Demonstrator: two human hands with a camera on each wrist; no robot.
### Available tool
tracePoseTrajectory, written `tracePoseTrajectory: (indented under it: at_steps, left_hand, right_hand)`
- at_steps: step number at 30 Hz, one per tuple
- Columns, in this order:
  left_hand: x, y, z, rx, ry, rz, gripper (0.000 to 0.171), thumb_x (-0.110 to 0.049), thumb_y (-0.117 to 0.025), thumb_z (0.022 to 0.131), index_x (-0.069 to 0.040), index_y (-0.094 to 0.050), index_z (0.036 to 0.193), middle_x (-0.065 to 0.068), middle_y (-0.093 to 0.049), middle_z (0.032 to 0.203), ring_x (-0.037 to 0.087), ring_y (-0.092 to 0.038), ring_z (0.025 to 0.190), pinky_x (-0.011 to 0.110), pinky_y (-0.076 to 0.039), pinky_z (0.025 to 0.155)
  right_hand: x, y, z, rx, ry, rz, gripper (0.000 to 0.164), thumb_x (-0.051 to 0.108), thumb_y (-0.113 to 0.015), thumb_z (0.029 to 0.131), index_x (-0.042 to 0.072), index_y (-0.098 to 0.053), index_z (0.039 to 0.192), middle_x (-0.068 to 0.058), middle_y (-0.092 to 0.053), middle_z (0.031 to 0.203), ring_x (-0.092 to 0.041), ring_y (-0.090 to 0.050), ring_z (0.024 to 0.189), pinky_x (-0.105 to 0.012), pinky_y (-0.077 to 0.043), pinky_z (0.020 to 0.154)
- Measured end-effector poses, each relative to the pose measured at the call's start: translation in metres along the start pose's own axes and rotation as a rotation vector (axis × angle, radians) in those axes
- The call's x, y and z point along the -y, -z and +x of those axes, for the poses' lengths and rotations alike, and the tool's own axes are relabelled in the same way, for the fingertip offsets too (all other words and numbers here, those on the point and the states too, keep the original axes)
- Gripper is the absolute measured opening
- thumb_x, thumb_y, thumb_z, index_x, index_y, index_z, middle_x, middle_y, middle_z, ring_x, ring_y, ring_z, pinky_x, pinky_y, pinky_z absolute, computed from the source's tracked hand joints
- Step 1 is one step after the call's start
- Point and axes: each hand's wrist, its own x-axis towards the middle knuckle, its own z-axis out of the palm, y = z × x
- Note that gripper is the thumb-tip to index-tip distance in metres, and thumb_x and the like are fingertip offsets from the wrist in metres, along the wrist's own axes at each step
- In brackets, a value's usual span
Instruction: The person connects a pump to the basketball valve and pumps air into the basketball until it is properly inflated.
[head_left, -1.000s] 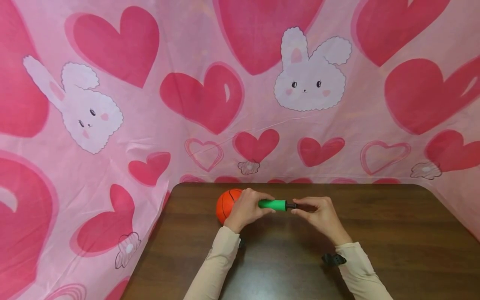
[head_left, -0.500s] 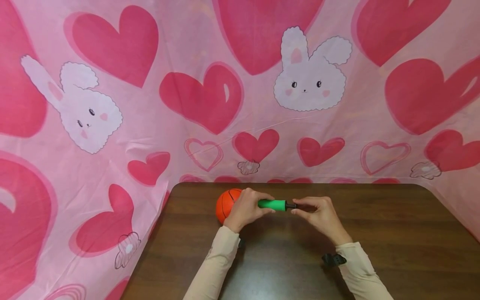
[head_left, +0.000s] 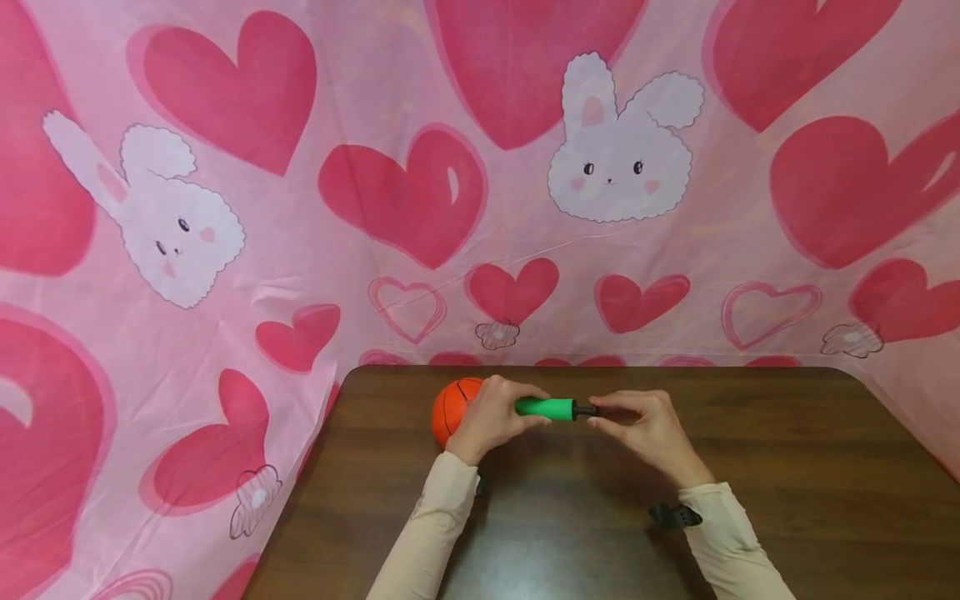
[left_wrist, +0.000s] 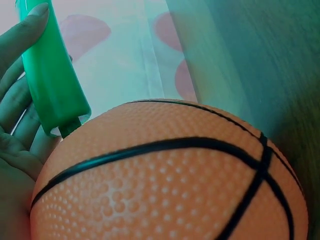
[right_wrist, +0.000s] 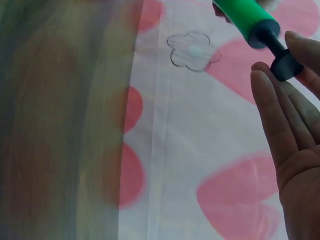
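Note:
My left hand (head_left: 493, 421) grips the green barrel of a small hand pump (head_left: 551, 409), which lies roughly level above the table. An orange ball with black lines (head_left: 450, 412), like a small basketball, is just left of that hand and partly hidden by it. In the left wrist view, the pump's dark nozzle end (left_wrist: 69, 126) meets the edge of the ball (left_wrist: 165, 185); whether it goes in, I cannot tell. At the other end, my right hand (head_left: 651, 429) pinches the black pump handle (right_wrist: 286, 66) between thumb and fingertips, a short length of rod showing.
A dark wood table (head_left: 570, 533) with rounded back corners lies beneath both hands. Behind it and to the left hangs a pink cloth (head_left: 525, 233) printed with hearts and rabbits. A black strap device (head_left: 675, 517) sits at the right wrist.
My right hand has shifted slightly to the right with the pump handle, its forearm too. The left hand, the barrel and the ball have hardly moved.

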Motion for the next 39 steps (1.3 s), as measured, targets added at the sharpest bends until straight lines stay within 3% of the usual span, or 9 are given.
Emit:
tracePoseTrajectory:
  at_steps: [12, 18, 28, 35, 39]
  left_hand:
    - [0.004, 0.001, 0.000, -0.029, 0.018, -0.006, 0.032, -0.026, -0.093, 0.079, -0.017, -0.083, 0.108, -0.003, -0.082, 0.094, 0.006, -0.065, 0.074, 0.017, -0.052, 0.069]
    - [0.006, 0.002, -0.001, -0.033, 0.035, -0.021, 0.031, -0.025, -0.093, 0.080, -0.018, -0.083, 0.109, -0.003, -0.081, 0.093, 0.006, -0.065, 0.075, 0.018, -0.054, 0.071]
    - [0.006, 0.003, -0.001, -0.039, 0.031, -0.024, 0.032, -0.024, -0.093, 0.079, -0.017, -0.083, 0.109, -0.003, -0.081, 0.094, 0.007, -0.066, 0.074, 0.018, -0.054, 0.070]
    - [0.005, 0.002, 0.000, -0.031, 0.039, -0.025, 0.033, -0.024, -0.092, 0.080, -0.015, -0.083, 0.110, -0.003, -0.081, 0.093, 0.007, -0.063, 0.072, 0.018, -0.052, 0.068]
    - [0.005, 0.003, -0.001, -0.029, 0.044, -0.022, 0.031, -0.025, -0.092, 0.080, -0.017, -0.083, 0.109, -0.004, -0.081, 0.092, 0.006, -0.062, 0.072, 0.018, -0.052, 0.068]
  right_hand:
    - [-0.002, 0.040, 0.000, 0.016, -0.057, -0.014, 0.032, -0.003, -0.091, 0.073, 0.006, -0.083, 0.103, -0.014, -0.082, 0.096, 0.004, -0.074, 0.083, -0.015, -0.059, 0.070]
    - [-0.004, 0.054, -0.001, 0.017, -0.091, -0.009, 0.029, -0.003, -0.090, 0.075, 0.005, -0.083, 0.102, -0.015, -0.082, 0.097, 0.002, -0.075, 0.081, -0.016, -0.059, 0.071]
    - [-0.001, 0.071, -0.003, 0.022, -0.144, -0.004, 0.028, -0.004, -0.088, 0.077, 0.003, -0.082, 0.104, 0.010, -0.082, 0.097, 0.003, -0.075, 0.080, -0.016, -0.059, 0.070]
    - [-0.001, 0.072, -0.004, 0.029, -0.174, -0.008, 0.027, -0.002, -0.088, 0.078, 0.002, -0.082, 0.104, -0.008, -0.082, 0.097, 0.001, -0.075, 0.078, -0.017, -0.060, 0.069]
    - [-0.001, 0.071, -0.005, 0.032, -0.186, 0.003, 0.026, -0.002, -0.087, 0.079, 0.001, -0.081, 0.105, -0.001, -0.083, 0.097, 0.000, -0.076, 0.079, -0.018, -0.060, 0.070]
